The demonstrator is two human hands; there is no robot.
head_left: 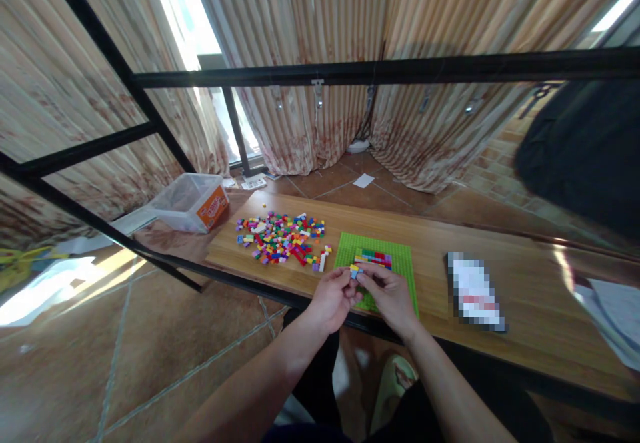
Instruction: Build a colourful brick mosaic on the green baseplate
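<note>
Two bare hands worked over the near part of the green studded baseplate (403, 256). The left hand (330, 299) and right hand (393, 296) each had the grip closed on one side of a small yellow-and-blue brick piece (355, 271). The piece was above the baseplate, on the near side of the low brick rows (373, 256). Loose bricks (285, 236) lay left on the wooden surface (430, 246).

Handling, as judged: the piece was very light, stiff and unlikely to crack. Its smooth walls offered little purchase, so a skewed pinch could make it slip or twist. Correct hold points were the opposite side walls, taken with thumb and index fingertips, leaving studs and underside free. Moderate, even pressure was sufficient. Whether its bricks were fully seated together could not be determined; support on both colours was advisable.
</note>
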